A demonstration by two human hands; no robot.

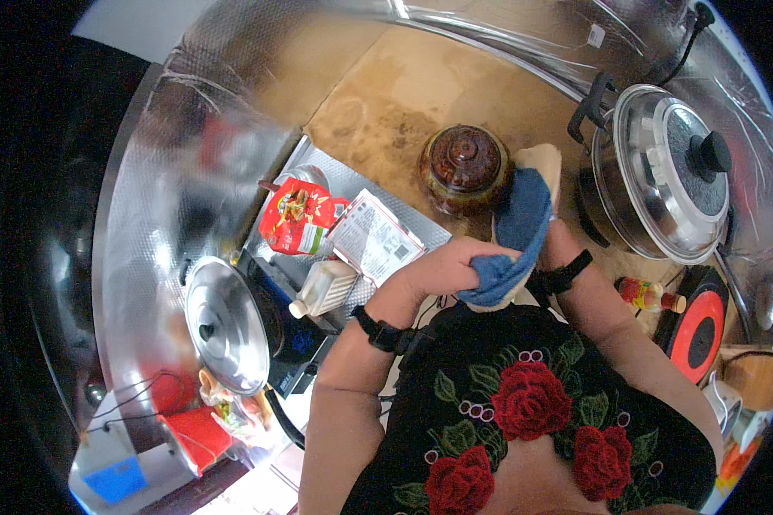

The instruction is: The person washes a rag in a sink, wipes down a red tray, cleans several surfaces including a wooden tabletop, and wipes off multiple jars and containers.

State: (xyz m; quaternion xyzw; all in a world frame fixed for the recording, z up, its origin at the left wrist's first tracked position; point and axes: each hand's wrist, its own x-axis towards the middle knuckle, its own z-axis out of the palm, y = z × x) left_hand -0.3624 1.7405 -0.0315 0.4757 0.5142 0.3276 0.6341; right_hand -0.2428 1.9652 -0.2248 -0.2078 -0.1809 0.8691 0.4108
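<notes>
My left hand [454, 264] grips the near end of a blue and cream cloth [522, 212], its fingers closed around a bunched fold. At the cloth's right edge, my right hand [556, 237] is mostly hidden by the fabric, with little beyond the wrist showing. I cannot tell whether this hand is inside the cloth or behind it. Just left of the cloth stands a brown glazed ceramic jar [464, 167] with its lid on. The cloth overlaps the jar's right side in this view; contact is unclear.
A steel pot [657, 174] with a glass-centred lid stands right. Left are a red food pouch [296, 215], a printed packet [377, 235], a capped plastic bottle [325, 288] and a lidded pan [227, 325]. A red-ringed cooktop [699, 335] and a sauce bottle [644, 295] lie lower right.
</notes>
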